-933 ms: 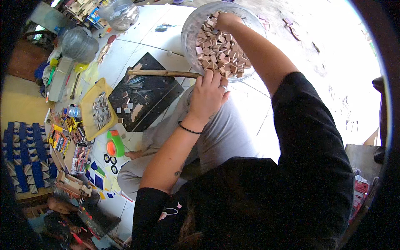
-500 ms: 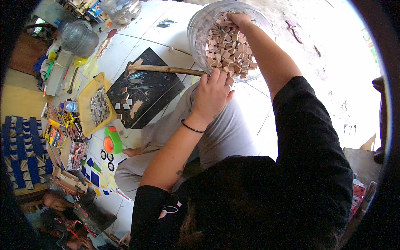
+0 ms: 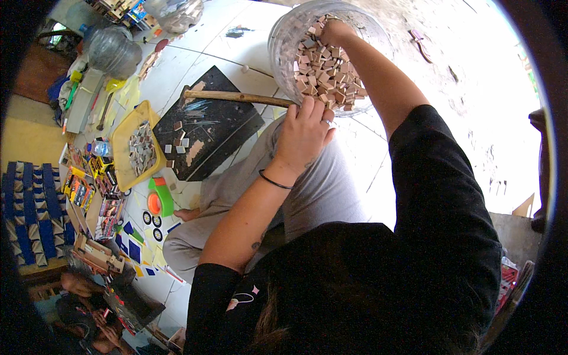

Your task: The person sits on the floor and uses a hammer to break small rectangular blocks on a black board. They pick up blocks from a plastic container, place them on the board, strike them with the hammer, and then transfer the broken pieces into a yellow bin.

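At one o'clock, the right hand [image 3: 336, 34] is sunk among brown tiles [image 3: 325, 77] in a clear round tub [image 3: 280, 56] — its fingers are hidden, and whether anything is grasped cannot be told. A wooden-handled hammer [image 3: 242, 97] is gripped at its end by the left hand [image 3: 305, 133], near the tub's seven-o'clock rim, its shaft stretched toward nine o'clock over a black slab [image 3: 222, 133].
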Demonstrator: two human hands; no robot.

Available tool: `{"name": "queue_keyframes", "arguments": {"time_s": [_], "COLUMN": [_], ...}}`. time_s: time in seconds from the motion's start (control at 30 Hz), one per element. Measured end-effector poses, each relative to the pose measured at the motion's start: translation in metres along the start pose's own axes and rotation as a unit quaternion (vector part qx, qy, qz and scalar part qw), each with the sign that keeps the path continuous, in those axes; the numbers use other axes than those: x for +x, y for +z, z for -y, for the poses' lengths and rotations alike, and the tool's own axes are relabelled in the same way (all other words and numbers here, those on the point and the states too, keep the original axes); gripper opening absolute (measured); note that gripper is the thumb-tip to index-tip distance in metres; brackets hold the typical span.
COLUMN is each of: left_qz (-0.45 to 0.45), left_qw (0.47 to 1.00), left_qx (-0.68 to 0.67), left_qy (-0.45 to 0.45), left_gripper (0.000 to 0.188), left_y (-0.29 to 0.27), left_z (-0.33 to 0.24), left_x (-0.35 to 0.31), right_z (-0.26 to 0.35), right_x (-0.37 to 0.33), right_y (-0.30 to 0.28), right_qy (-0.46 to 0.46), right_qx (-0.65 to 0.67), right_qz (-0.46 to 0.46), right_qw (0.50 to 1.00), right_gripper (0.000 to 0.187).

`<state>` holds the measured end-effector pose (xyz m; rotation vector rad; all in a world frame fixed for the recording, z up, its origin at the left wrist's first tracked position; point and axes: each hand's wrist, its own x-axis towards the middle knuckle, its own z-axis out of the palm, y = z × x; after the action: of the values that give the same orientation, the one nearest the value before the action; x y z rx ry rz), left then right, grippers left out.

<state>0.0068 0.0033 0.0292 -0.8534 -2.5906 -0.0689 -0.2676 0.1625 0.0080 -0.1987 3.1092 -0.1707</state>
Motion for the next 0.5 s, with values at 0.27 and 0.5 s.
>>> {"name": "queue_keyframes", "arguments": {"time_s": [0.27,0.5], "left_qz": [-0.008,-0.003], "left_qw": [1.000,1.000], "left_qx": [-0.012,-0.023], "left_qy": [0.006,-0.005], "left_gripper": [0.040,0.041], "left_y": [0.001,0.001], "left_z": [0.001,0.000], "left_x": [0.000,-0.001], "right_z": [-0.001,0.007], "right_x": [-0.004,0.006], "right_y": [0.017,0.021], "right_qy": [0.024,0.002], "right_qx": [0.001,-0.028], "right_qz": [-0.076,-0.080], "right_qw": [0.997,0.996], "right_gripper": [0.032,0.028]}}
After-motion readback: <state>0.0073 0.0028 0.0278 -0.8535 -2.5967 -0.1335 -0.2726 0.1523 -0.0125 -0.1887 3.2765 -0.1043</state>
